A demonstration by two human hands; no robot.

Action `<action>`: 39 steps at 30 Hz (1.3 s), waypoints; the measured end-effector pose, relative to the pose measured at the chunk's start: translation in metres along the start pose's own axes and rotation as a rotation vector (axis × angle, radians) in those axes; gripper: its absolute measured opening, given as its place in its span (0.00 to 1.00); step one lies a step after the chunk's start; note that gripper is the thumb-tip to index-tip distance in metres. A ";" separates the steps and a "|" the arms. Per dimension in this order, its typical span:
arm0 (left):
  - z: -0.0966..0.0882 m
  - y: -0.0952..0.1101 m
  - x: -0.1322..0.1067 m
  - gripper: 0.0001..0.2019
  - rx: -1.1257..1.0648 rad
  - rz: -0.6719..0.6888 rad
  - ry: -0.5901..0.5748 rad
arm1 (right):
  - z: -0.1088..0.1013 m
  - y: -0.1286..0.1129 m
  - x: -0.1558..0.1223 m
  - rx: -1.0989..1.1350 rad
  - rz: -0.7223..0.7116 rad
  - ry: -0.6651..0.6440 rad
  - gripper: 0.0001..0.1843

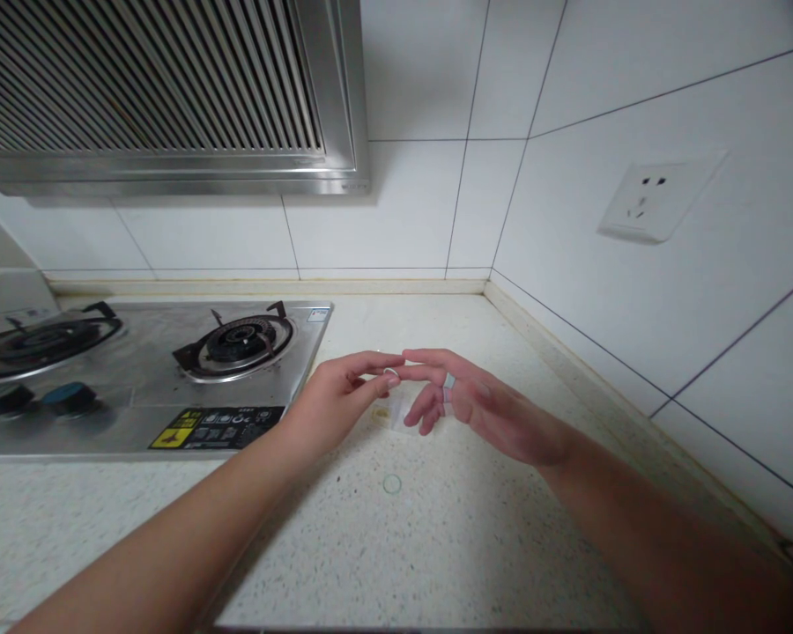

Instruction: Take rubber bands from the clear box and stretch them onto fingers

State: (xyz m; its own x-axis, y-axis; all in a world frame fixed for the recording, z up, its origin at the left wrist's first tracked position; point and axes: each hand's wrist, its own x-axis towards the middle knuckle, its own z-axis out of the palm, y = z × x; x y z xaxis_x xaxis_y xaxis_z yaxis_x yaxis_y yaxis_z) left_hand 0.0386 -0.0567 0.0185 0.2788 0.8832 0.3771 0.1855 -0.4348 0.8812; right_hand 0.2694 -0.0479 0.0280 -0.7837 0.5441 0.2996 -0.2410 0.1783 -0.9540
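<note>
My left hand (334, 392) has its thumb and fingers pinched together on a small pale ring (390, 372), partly hidden by the fingertips. The ring is at the tip of a finger of my right hand (479, 396), whose fingers are spread apart and gripping nothing. A light-coloured ring (449, 381) sits on one right finger, with another band (447, 396) on the finger below it. Under the hands lies a small clear plastic bag (403, 416) with something yellowish at its left end. Nearer to me, a thin greenish ring (392, 484) lies flat on the speckled counter (436, 546).
To the left is a steel gas stove (145, 352) with two burners and dark knobs. A range hood (238, 172) hangs above it. White tiled walls meet in the back right corner, with a power socket (654, 201) on the right wall.
</note>
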 end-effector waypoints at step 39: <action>0.012 0.006 -0.008 0.11 -0.104 -0.021 -0.094 | 0.012 -0.003 0.000 0.018 0.092 -0.148 0.44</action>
State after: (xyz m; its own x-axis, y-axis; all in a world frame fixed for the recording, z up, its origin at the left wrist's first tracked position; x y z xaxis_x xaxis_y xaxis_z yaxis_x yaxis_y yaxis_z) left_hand 0.0492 -0.0683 0.0175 0.3637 0.8694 0.3346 0.0947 -0.3918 0.9152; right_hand 0.2633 -0.0581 0.0310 -0.8782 0.4309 0.2075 -0.1733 0.1178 -0.9778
